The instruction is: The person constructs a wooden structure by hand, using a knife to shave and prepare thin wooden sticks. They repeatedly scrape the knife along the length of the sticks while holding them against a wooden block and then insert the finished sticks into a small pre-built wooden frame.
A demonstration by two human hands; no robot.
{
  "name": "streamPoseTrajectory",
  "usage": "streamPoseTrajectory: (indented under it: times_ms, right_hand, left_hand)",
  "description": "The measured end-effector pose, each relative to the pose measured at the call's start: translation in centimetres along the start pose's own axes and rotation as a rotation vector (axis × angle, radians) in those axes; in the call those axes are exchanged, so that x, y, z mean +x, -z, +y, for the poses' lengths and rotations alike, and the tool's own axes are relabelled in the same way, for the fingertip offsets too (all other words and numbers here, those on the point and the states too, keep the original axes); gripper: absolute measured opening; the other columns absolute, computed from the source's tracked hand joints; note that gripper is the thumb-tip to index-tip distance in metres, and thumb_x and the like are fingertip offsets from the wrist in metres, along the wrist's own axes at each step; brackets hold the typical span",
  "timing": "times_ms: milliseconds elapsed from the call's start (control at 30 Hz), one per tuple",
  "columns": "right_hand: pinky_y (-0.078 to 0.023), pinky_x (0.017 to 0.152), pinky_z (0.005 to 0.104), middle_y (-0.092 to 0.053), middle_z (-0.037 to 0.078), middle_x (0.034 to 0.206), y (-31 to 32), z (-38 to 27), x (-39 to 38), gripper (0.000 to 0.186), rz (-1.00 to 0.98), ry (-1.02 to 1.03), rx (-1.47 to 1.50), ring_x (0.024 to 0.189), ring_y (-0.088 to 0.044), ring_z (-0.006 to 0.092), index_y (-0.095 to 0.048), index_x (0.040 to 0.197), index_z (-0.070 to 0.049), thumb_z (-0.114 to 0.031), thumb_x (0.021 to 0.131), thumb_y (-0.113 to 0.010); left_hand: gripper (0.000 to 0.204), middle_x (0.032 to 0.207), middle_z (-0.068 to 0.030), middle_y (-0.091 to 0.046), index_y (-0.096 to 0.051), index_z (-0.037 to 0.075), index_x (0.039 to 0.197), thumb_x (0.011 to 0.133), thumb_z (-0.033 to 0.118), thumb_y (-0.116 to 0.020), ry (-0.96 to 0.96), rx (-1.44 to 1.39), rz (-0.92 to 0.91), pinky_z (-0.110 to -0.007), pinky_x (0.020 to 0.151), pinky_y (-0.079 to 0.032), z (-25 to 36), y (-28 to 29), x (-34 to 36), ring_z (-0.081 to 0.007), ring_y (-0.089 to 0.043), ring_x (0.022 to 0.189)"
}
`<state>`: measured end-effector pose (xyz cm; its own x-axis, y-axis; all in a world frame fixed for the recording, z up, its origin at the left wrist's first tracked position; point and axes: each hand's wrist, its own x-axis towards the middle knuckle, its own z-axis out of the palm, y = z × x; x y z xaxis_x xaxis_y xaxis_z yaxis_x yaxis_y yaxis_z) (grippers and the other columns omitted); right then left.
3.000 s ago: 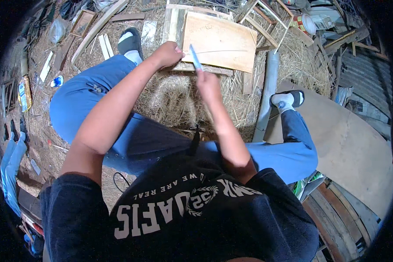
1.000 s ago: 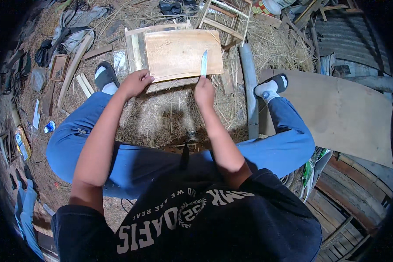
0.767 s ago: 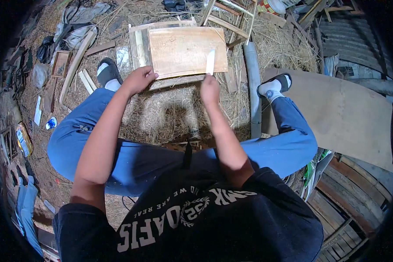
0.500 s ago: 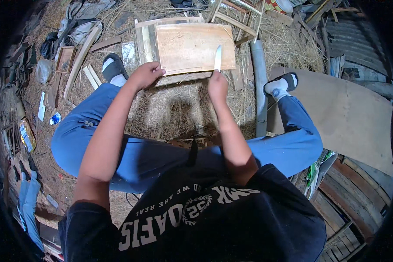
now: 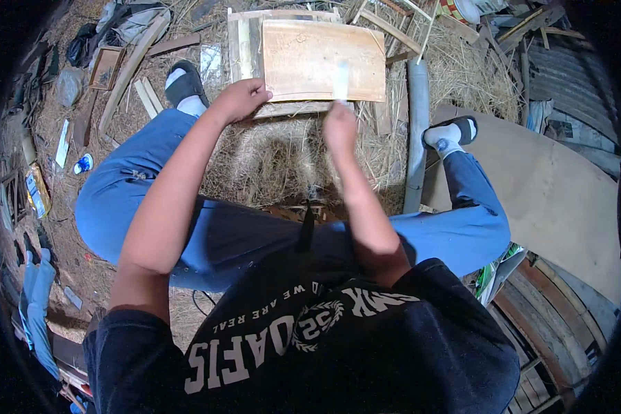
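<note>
On my head view, the pale board (image 5: 324, 58) lies over rougher planks (image 5: 245, 48). At the board's near left corner, I see the left hand (image 5: 243, 99) pinching the edge, thumb against fingers. By its near edge, the right hand (image 5: 340, 130) has its fingers wrapped round a knife (image 5: 341, 83); the blurred blade crosses onto the board, contact unclear. Right of the board lies a grey pipe (image 5: 416, 131).

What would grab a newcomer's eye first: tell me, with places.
Likely the pale, brightly lit wooden board, top middle, with the left hand at its lower left corner. Next comes the blurred knife in the right hand, over the board's lower edge. The black T-shirt with pale lettering fills the bottom middle.
</note>
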<state>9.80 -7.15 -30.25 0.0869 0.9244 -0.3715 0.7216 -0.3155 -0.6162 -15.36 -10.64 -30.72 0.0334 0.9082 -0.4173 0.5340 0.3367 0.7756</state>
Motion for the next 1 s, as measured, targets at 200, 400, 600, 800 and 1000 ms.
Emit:
streamPoseTrajectory:
  times_ms: [200, 400, 600, 800, 1000]
  right_hand:
    - [-0.047, 0.067, 0.0532, -0.065, 0.026, 0.072, -0.8, -3.0, -2.1, 0.052, -0.055, 0.161, 0.046, 0.068, -0.063, 0.0446, -0.066, 0.084, 0.007, -0.032, 0.106, -0.04]
    - [-0.048, 0.06, 0.0484, -0.066, 0.018, 0.069, -1.9, -2.0, -3.3, 0.044, -0.038, 0.151, 0.168, 0.06, -0.062, 0.0337, -0.064, 0.08, 0.0, -0.029, 0.105, -0.043]
    - [-0.047, 0.06, 0.0455, -0.067, 0.017, 0.071, -0.5, -1.0, -0.8, 0.05, -0.114, 0.097, 0.016, 0.061, -0.063, 0.0329, -0.063, 0.08, 0.001, -0.034, 0.107, -0.04]
    - [-0.048, 0.06, 0.0477, -0.061, 0.017, 0.067, -5.2, -0.7, -3.7, 0.028, -0.033, 0.516, 0.142, 0.057, -0.06, 0.0338, -0.064, 0.087, 0.001, -0.018, 0.102, -0.051]
    - [-0.048, 0.065, 0.0491, -0.065, 0.02, 0.072, -2.0, 0.2, -0.6, 0.046, -0.042, 0.223, 0.057, 0.066, -0.063, 0.0388, -0.066, 0.09, 0.001, -0.033, 0.106, -0.04]
  left_hand:
    - [0.039, 0.065, -0.0014, -0.044, -0.051, 0.003, 0.078, 0.096, 0.034, -0.066, -0.041, -0.02, -0.011, -0.032, 0.061, -0.039, -0.8, 0.1, 0.1, -0.0104, -0.04, 0.067]
    - [0.038, 0.078, -0.0162, -0.064, -0.063, 0.002, 0.09, 0.094, 0.04, -0.064, -0.018, 0.029, -0.05, -0.04, 0.07, -0.048, 0.1, 0.3, 0.6, -0.0276, -0.058, 0.072]
    - [0.038, 0.064, 0.0011, -0.042, -0.053, 0.003, 0.079, 0.098, 0.034, -0.063, -0.071, -0.009, 0.019, -0.031, 0.058, -0.036, -1.2, 0.0, 0.1, -0.0093, -0.038, 0.064]
    - [0.038, 0.065, 0.0032, -0.04, -0.051, 0.005, 0.078, 0.098, 0.033, -0.064, -0.04, -0.078, -0.046, -0.031, 0.057, -0.035, 0.2, 0.1, 0.5, -0.0086, -0.037, 0.064]
    - [0.034, 0.068, 0.0032, -0.045, -0.056, 0.004, 0.083, 0.1, 0.033, -0.061, -0.034, -0.016, -0.043, -0.03, 0.06, -0.038, -0.1, 0.4, 0.1, -0.0079, -0.038, 0.066]
